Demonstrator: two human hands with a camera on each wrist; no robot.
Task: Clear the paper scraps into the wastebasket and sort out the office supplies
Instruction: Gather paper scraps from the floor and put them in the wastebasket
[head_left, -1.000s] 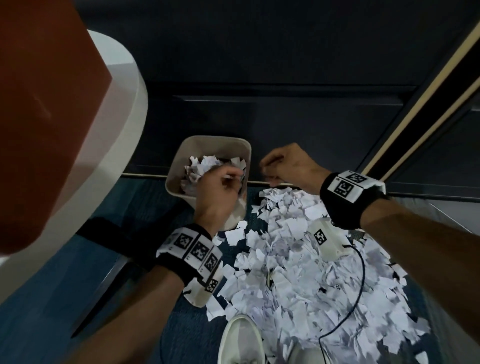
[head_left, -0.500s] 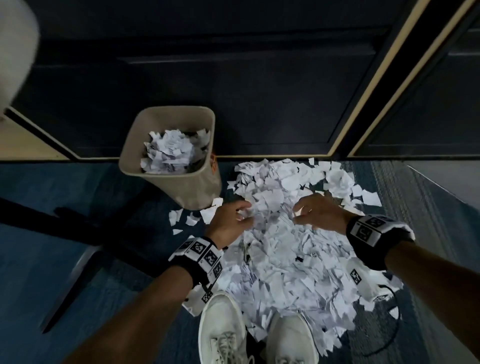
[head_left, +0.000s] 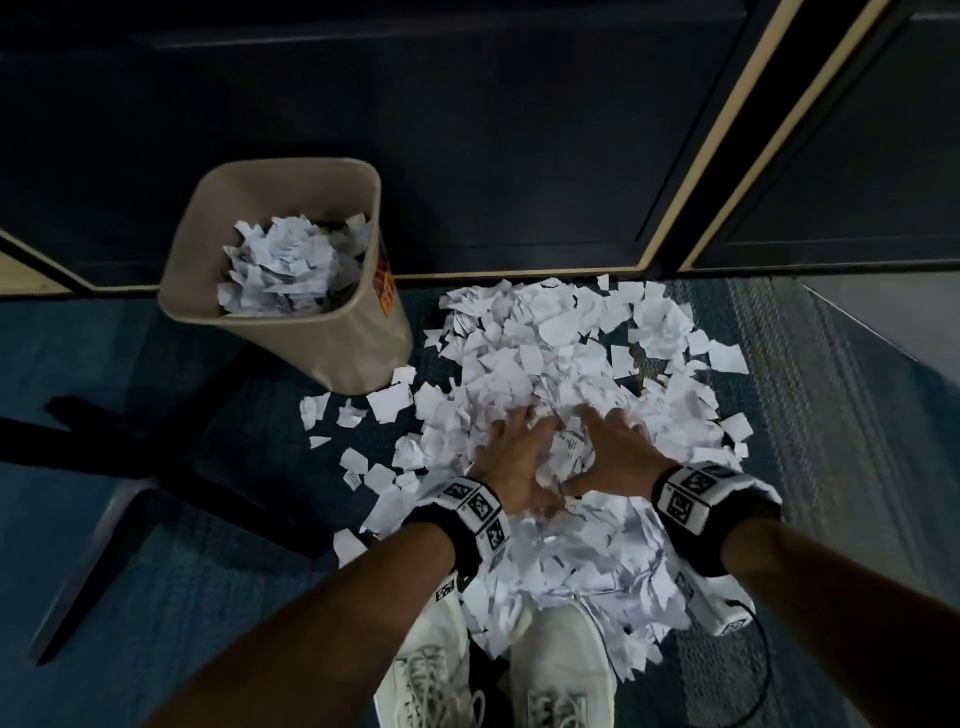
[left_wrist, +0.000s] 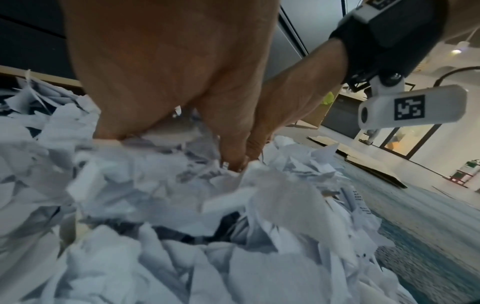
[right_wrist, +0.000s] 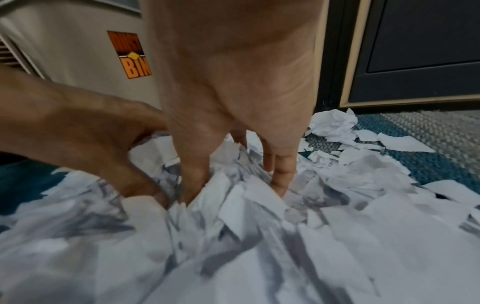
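A big heap of white paper scraps covers the blue carpet in front of me. A beige wastebasket stands to its left, partly filled with crumpled scraps. Both hands sit side by side in the heap's middle. My left hand has its fingers spread and pushed into the paper. My right hand does the same, thumb pointing inward. In the right wrist view its fingers go straight down into the scraps, beside the left hand. All fingertips are buried. No office supplies show.
My two white shoes stand at the heap's near edge. A dark panelled wall with a tan trim runs behind the basket. A dark furniture leg crosses the carpet at left. A black cable loops near my right wrist.
Both hands came away from the wastebasket down to the heap. Since half a second ago they have moved closer together and pushed their fingers deeper into the scraps.
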